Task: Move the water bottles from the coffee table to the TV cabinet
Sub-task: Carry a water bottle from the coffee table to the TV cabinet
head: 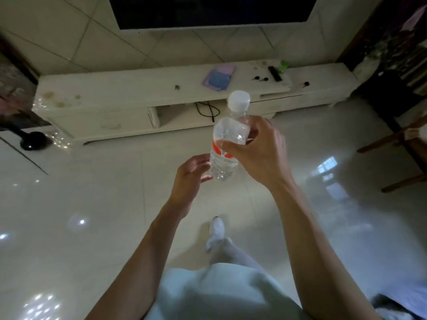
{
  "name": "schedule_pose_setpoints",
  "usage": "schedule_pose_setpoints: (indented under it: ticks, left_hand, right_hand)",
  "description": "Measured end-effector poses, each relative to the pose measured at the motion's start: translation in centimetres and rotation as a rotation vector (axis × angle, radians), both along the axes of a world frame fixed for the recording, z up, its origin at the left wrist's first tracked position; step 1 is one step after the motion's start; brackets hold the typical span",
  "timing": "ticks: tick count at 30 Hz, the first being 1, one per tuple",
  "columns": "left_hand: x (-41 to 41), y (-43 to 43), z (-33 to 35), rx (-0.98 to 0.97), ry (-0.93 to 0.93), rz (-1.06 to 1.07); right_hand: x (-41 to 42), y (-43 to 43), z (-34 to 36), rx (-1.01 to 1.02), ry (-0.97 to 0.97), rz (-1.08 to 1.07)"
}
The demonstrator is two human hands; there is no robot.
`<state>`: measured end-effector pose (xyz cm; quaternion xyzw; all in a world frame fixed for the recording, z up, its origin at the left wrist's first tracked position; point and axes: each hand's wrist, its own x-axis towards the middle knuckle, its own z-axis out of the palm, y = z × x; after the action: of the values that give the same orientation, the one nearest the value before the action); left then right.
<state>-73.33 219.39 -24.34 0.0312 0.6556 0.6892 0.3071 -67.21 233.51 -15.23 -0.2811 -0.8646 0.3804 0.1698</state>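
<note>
1. The water bottle was a small clear plastic one with a white screw cap, a white label crossed by an orange-red band round its middle, and a ribbed lower body. Clear water showed through its walls.
2. It was held in the air above the floor, tilted with the cap leaning away from the person towards the TV cabinet, and well short of the cabinet.
3. The right hand gripped the bottle round its middle, the thumb lying across the label and the fingers curled round the far side.
4. The left hand was open with relaxed fingers, palm turned towards the bottle's lower body. Its fingertips were just beside the plastic, and whether they touched it could not be told.
5. Below the arms, one foot in a white shoe stood on the glossy pale tiles.
6. The long white TV cabinet ran along the wall under a dark TV screen. On its top surface lay a purple and blue flat item, a black remote control, a small green object, and a few dark specks.
7. A black cable hung in the cabinet's open compartment.
8. A wooden chair stood at the right edge, and a black round base sat on the floor at the left.
</note>
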Motion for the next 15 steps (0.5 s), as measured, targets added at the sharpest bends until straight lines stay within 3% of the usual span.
schedule_pose_setpoints:
  ticks: [15]
  left_hand:
    - [-14.3,3.1,2.6,0.024,-0.035,0.495]
  right_hand:
    - [-21.0,3.4,0.1,-0.036,-0.01,0.406]
